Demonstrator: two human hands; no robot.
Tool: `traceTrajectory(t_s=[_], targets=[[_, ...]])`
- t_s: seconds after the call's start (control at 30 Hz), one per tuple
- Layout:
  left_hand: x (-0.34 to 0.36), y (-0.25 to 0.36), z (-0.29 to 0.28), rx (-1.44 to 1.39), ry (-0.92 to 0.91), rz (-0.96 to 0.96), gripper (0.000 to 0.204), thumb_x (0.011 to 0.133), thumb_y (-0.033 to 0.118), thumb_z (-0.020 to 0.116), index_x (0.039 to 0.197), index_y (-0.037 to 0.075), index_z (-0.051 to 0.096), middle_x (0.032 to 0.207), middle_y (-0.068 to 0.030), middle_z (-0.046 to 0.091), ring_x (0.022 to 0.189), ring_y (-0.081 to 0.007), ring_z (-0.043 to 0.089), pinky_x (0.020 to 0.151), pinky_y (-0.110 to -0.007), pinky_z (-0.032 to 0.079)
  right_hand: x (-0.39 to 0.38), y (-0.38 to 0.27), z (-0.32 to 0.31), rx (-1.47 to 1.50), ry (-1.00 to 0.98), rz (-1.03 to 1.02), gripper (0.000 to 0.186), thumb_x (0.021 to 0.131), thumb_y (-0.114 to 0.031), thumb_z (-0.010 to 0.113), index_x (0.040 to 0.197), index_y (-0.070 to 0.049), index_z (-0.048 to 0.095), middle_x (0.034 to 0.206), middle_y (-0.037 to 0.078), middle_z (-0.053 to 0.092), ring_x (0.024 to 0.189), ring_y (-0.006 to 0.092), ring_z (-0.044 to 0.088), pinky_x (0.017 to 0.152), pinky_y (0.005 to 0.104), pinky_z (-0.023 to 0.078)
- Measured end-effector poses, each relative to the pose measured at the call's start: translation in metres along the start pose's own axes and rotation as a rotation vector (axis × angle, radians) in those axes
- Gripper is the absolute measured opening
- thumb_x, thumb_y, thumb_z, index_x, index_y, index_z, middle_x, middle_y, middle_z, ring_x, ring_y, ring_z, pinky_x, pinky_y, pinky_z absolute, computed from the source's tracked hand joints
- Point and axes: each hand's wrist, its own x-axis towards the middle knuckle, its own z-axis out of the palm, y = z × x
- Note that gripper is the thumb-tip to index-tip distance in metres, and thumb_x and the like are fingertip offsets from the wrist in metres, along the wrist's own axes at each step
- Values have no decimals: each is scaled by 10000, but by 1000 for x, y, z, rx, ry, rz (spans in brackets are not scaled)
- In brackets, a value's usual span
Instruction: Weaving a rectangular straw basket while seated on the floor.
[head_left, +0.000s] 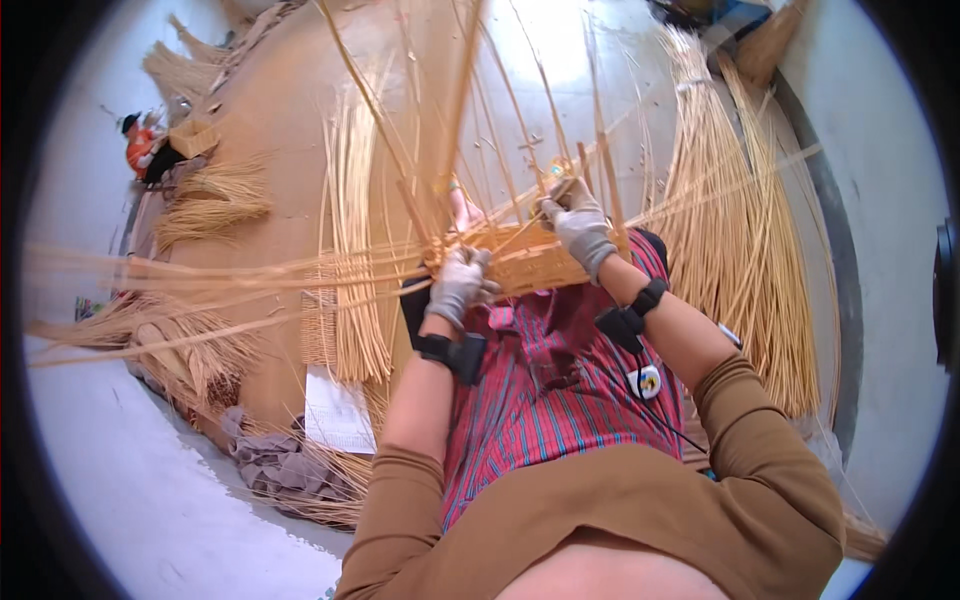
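Note:
A partly woven rattan basket [530, 262] rests on my lap over striped red cloth [560, 400], with upright stakes [505, 150] rising from it and long loose strands [200, 280] trailing out both sides. My gloved left hand [463, 282] is closed on the weaving at the basket's left end. My gloved right hand [575, 220] grips the weaving at the upper right rim, its fingertips partly hidden among the strands.
Long reed bundles [740, 280] lie along the right wall, pale strips [350, 200] at centre left. Smaller piles [205, 205], grey cloth [290, 460] and a paper sheet [335, 410] lie on the left. A person in orange [142, 150] sits far left.

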Motion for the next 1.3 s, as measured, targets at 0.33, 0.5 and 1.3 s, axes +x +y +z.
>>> traceTrajectory(t_s=[0.33,0.5,1.3], targets=[[6,-17,4,-39,194,-20,248,1014,281,601,1070,82,463,783,-168,676,556,-289,710,398,-409,566,39,-81,79,-376,-104,-388,377,965,-150,583,1338,-164,529,1001,190,617,909,320,643,845,419,536],[-2,-8,2,37,147,122,283,960,150,701,992,103,424,776,-79,599,535,-219,617,432,-366,521,-53,-2,0,243,212,-44,98,1064,-163,499,1095,-73,521,648,24,479,597,173,560,708,426,566],[26,26,70,685,-19,-160,713,1004,639,424,1142,-17,668,745,-190,713,600,-273,695,595,-380,532,69,-61,4,-752,-48,-499,509,909,-302,627,1373,-121,518,964,174,708,899,349,672,833,449,523]])
